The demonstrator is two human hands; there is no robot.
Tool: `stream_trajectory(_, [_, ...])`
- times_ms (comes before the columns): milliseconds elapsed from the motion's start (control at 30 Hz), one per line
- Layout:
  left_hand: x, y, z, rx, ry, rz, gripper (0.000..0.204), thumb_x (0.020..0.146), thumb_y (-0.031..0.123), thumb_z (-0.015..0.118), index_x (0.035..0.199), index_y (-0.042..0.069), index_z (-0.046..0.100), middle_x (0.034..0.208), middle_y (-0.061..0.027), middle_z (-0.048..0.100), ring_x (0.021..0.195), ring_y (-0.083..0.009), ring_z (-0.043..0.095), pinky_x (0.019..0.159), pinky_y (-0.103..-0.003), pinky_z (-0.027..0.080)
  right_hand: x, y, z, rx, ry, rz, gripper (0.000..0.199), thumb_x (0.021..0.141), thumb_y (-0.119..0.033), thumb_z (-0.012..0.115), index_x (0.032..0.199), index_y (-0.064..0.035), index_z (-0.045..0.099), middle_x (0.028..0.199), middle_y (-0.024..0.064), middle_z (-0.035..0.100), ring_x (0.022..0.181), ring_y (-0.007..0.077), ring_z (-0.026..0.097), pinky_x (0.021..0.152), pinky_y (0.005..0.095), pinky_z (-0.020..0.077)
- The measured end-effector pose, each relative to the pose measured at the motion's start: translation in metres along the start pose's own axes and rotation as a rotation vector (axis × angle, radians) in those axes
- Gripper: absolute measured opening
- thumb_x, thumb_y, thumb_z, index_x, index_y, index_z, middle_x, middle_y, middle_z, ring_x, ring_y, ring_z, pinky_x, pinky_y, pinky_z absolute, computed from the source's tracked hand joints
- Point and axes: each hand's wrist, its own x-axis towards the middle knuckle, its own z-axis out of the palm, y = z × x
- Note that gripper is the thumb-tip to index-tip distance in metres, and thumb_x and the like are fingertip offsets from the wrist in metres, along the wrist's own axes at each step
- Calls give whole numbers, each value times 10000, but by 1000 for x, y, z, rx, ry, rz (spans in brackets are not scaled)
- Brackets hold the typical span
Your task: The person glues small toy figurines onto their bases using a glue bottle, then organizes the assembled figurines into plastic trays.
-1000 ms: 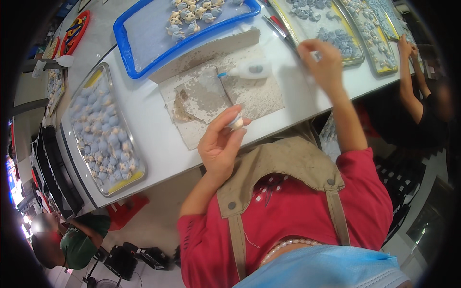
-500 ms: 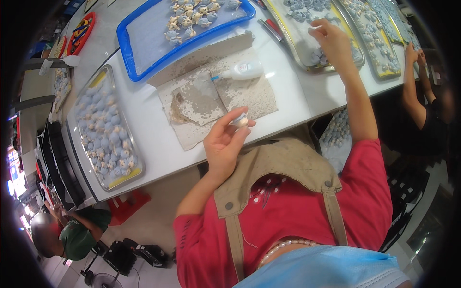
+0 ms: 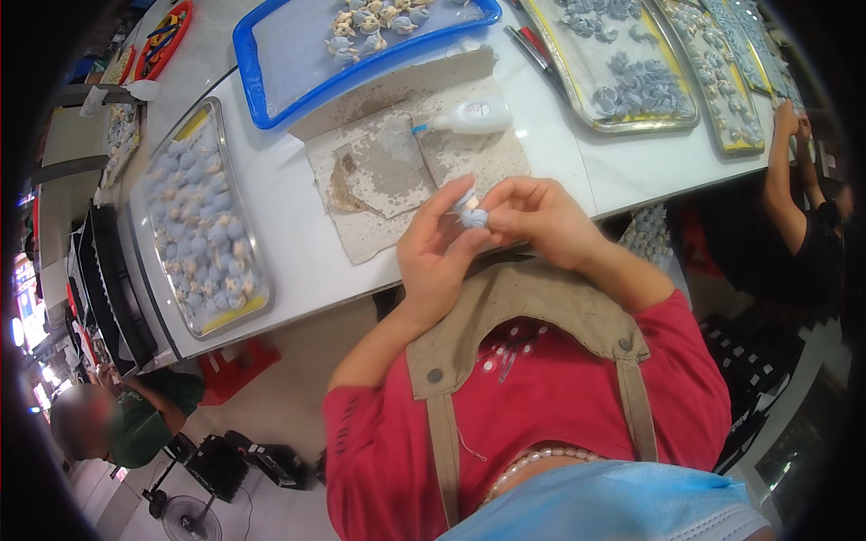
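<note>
From my remote seat I look down on a smooth, glossy white table (image 3: 622,167). On it lies a flattened piece of grey-brown cardboard (image 3: 474,162), rough and blotched, its far flap standing up. A pale plastic squeeze bottle (image 3: 483,115) rests on its side there, blue-tipped nozzle pointing left. Beyond stands a blue plastic tray (image 3: 255,95) with rounded corners, its lined bottom partly covered by knobbly figures. The left metal tray (image 3: 240,313) has a shiny rim and yellow edging around many rounded, matte blue-and-cream pieces; the right metal tray (image 3: 622,127) carries curled, petal-like blue bits (image 3: 640,86).

The figurine (image 3: 472,218) sits between both hands, above the near edge of the cardboard. It is tiny, with a cream middle and dull grey-blue parts, the lower one a rounded lobe. I see the left hand (image 3: 439,243) holding it between thumb and fingers, while the right hand (image 3: 546,223) pinches narrowly at the blue lobe with thumb and forefinger.

Fingertips cover much of the figurine, so I can't tell whether a separate bit sits between the right ones. The blue tray is cut off at the top, and the trays at far right blur together toward the dark fisheye rim.
</note>
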Motion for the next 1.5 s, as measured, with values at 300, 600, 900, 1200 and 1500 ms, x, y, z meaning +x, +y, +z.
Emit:
stream_trajectory(300, [-2,-1,-5,0,50,26,431,842,67,628,1226,-42,465,1186,-100,544,933,-100,546,826,-222,454,3,12,7,-1315,282,-1113,272,677,-40,728,941,-52,661,821,31,617,709,159,554,657,260,435])
stream_trajectory(600, [-5,0,-6,222,48,57,314,858,25,597,1165,-20,547,883,-26,596,800,-53,542,695,-187,443,-3,8,18,-1533,407,-1210,295,595,-65,742,878,-121,686,705,-36,590,696,151,533,652,311,297])
stream_trajectory(900, [-4,4,-2,228,-13,25,345,872,143,605,1151,-48,538,1085,-119,605,913,-134,587,799,-251,482,-1,-9,3,-1461,289,-1238,176,635,-82,726,792,-149,681,703,-54,600,678,145,523,636,299,319])
stream_trajectory(1200, [0,10,-4,210,-206,71,450,828,206,660,1174,-49,528,1154,-179,574,1055,-209,554,883,-283,444,4,-20,-7,-716,-136,-638,508,683,-279,764,1087,-8,617,1044,87,651,958,174,583,803,286,464])
stream_trajectory(1500, [4,10,-2,436,-239,280,266,827,75,619,1081,-3,600,969,-139,657,852,-187,645,742,-249,486,2,-19,-12,-719,-248,-466,494,680,-171,769,1111,6,605,1065,115,641,940,151,601,831,271,461])
